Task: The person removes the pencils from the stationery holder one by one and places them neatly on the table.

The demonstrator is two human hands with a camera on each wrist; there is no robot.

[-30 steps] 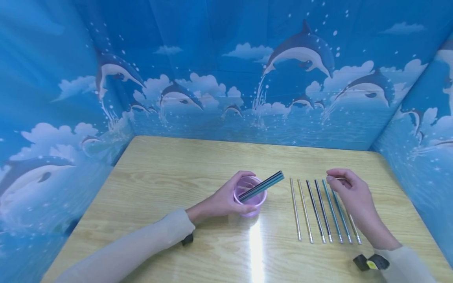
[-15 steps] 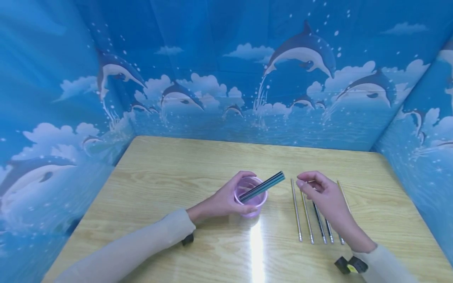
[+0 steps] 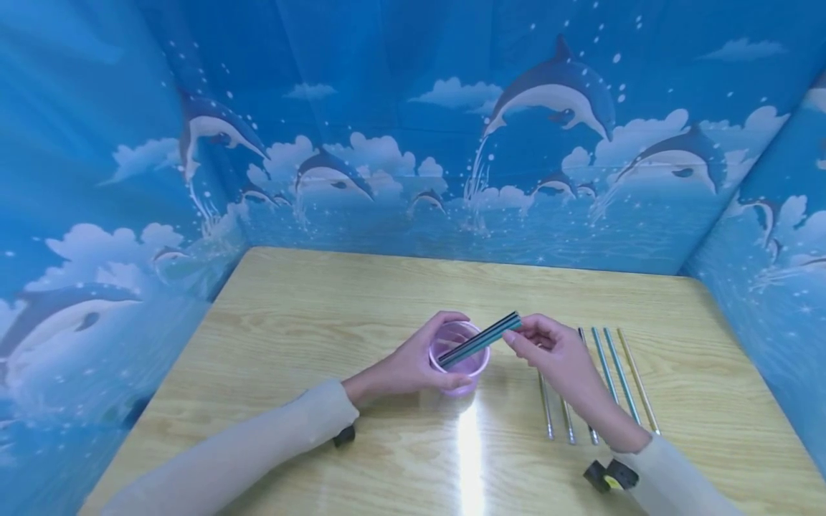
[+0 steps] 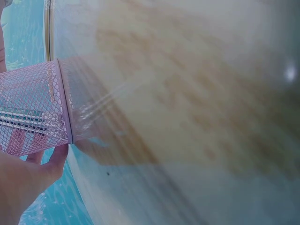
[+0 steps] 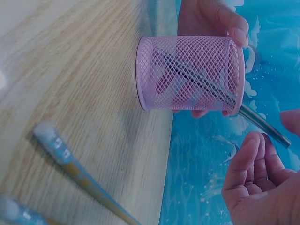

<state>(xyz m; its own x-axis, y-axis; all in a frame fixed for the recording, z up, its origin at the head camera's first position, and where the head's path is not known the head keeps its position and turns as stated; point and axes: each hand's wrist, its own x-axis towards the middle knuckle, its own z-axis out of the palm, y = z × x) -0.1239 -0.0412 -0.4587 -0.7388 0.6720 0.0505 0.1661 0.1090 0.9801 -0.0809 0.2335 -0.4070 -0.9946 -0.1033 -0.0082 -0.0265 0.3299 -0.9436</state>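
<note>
Pink mesh pencil cup, upright on a pale wood-grain desk, near the middle and in front of a person. Inside, a bundle of black and teal pencils, leaning to the right, upper ends out past the rim.

At the cup's left side, the person's left grip, a bare hand: fingers and thumb curled round the wall, clamped on the cup. At the pencils' upper ends, the right grip: in the right wrist view, thumb apart from the bent fingers, with the pencil ends near the gap; hard to tell whether touching.

To the cup's right, a row of loose pencils flat on the desk, side by side and roughly parallel, dark, teal and gold among the colours, eraser ends towards the person. Part of the row hidden beneath the right hand and forearm.

On both arms, pale long sleeves; at the right cuff, a small black device. Down the desk, a bright strip of glare. All around, a blue backdrop printed with leaping dolphins, white clouds and sea.
</note>
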